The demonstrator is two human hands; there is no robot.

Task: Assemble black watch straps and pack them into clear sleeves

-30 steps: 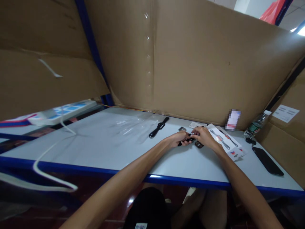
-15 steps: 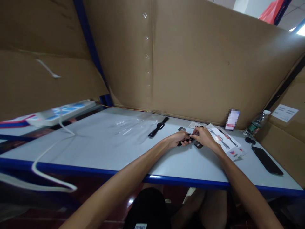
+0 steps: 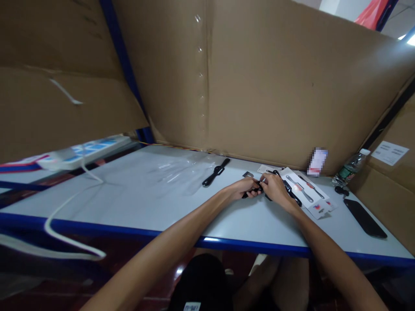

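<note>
My left hand [image 3: 243, 187] and my right hand [image 3: 274, 188] meet over the pale table [image 3: 136, 194], fingers pinched on a small black watch body with a strap [image 3: 290, 192] that trails past my right hand. The fingertips touch one another at the piece. A second black strap [image 3: 215, 172] lies loose on the table, to the left of my hands. Just right of my right hand sits a white packaging card [image 3: 306, 190] printed with straps.
A black phone [image 3: 365, 218] lies at the table's right end, near a water bottle [image 3: 350, 166] and small black keys [image 3: 340, 190]. Cardboard walls [image 3: 259, 82] close the back and right. A white power strip [image 3: 81, 151] and its cable [image 3: 61, 216] hang at the left.
The black strap now shows beyond my right hand, lying over the packaging card. Both hands stay together at the same spot.
</note>
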